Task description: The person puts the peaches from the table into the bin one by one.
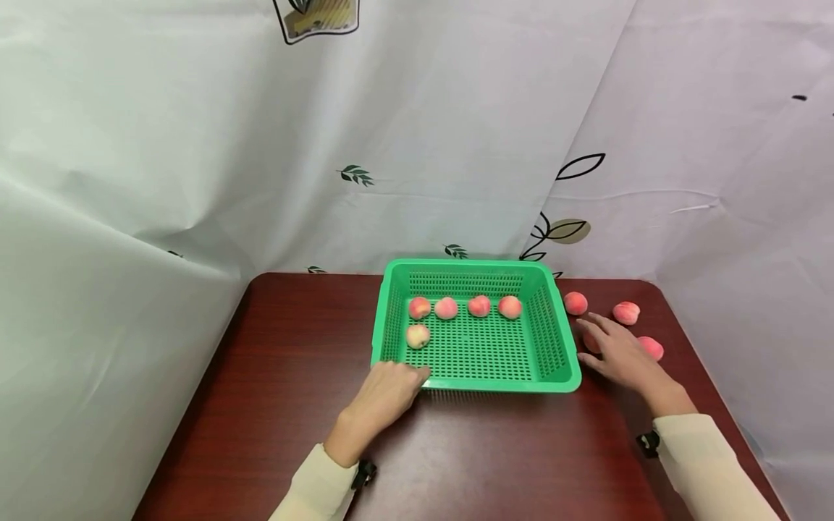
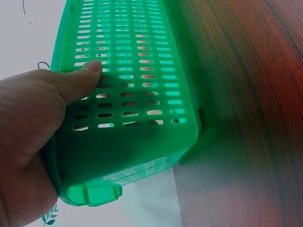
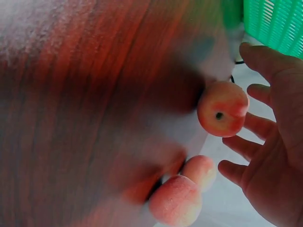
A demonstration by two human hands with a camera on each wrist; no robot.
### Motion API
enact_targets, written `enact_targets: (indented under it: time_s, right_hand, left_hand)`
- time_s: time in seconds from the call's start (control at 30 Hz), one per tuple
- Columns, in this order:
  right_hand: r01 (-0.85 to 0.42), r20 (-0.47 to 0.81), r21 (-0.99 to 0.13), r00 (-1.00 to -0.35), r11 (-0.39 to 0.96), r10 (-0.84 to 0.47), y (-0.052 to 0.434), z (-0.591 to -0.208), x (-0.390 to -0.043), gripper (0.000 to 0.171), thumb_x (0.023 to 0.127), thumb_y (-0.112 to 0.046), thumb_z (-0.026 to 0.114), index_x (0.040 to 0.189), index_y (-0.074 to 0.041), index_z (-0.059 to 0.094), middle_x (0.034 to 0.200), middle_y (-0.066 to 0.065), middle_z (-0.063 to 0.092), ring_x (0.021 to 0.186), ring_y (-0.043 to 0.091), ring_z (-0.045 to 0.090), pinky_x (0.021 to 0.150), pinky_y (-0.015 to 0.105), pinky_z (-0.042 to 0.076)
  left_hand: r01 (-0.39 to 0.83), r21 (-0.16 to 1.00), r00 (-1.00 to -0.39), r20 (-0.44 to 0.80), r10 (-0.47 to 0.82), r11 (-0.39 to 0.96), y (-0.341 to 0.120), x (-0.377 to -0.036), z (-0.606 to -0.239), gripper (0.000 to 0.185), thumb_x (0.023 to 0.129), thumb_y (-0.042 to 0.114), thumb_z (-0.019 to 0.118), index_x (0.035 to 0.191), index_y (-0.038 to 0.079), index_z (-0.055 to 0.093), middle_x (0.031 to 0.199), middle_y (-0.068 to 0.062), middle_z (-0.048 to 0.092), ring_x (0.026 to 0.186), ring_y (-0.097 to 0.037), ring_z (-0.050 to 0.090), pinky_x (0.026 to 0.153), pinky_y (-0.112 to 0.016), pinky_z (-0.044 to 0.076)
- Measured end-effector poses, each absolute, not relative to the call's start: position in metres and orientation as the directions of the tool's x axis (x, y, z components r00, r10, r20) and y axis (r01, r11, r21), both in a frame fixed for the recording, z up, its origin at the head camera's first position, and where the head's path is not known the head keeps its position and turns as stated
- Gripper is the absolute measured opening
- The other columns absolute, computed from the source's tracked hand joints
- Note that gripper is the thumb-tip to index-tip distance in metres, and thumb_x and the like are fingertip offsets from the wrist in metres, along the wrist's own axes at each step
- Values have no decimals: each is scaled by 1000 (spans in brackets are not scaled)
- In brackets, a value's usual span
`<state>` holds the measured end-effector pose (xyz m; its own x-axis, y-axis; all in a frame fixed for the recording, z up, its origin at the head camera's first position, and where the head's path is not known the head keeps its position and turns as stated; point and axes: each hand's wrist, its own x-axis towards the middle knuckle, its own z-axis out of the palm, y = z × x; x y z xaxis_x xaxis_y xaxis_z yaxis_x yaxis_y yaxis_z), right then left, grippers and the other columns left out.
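Note:
A green slotted basket [image 1: 495,383] stands mid-table and holds several peaches [image 1: 446,308]. My left hand [image 1: 391,387] grips its near left corner; in the left wrist view the thumb [image 2: 80,78] lies along the basket's wall [image 2: 142,94]. My right hand [image 1: 612,347] hovers with spread fingers over the table just right of the basket. A peach [image 3: 222,109] sits at its fingertips and is partly hidden under the hand in the head view. Whether the fingers touch it I cannot tell. Loose peaches lie nearby [image 1: 575,302], [image 1: 626,312], [image 1: 651,348].
The dark red wooden table [image 1: 300,362] is hemmed in by white curtains [image 1: 195,181] at the back and on both sides. Two more peaches [image 3: 201,170], [image 3: 175,201] lie close together below my right hand [image 3: 270,156] in the right wrist view.

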<state>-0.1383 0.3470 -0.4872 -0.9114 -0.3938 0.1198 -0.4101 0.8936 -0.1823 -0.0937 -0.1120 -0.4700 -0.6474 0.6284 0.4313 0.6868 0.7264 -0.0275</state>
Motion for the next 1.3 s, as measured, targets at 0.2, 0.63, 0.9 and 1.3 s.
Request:
enact_targets:
  time_s: [0.2,0.63,0.9,1.3]
  right_hand:
    - [-383,68,-223,-923,896,-378,349,-490,-141,63,88,-19,79,141,5,54,145,33,47,129,55,49,101,69,43]
    - [-397,38,-262,-915,879,-402,350,-498,-151,55,89,-7,77,138,4,55,143,35,48,123,59,51,98,71,43]
    - [-407,53,-257,-912,877,-407,348,-499,-151,46,90,-4,75,132,4,59,134,34,54,116,55,55,95,69,45]
    - [-445,187,-216,-892,869,-411,348,-506,-148,33,84,5,74,115,5,64,113,31,61,100,49,59,87,64,49]
  left_hand:
    - [687,-36,-644,431,632,726,-112,-94,-470,47,78,-3,67,62,22,31,64,11,6,58,-6,8,50,-21,4]
    - [694,-27,-632,454,628,719,-112,-95,-471,46,77,-3,67,61,21,32,65,11,7,59,-6,7,50,-21,4]
    - [688,-28,-641,445,626,725,-112,-94,-469,47,77,-3,67,62,22,30,64,12,6,58,-6,7,50,-21,3]
    - [687,-50,-634,446,632,725,-112,-94,-470,44,77,0,69,60,22,35,62,12,7,57,-4,8,49,-21,4]
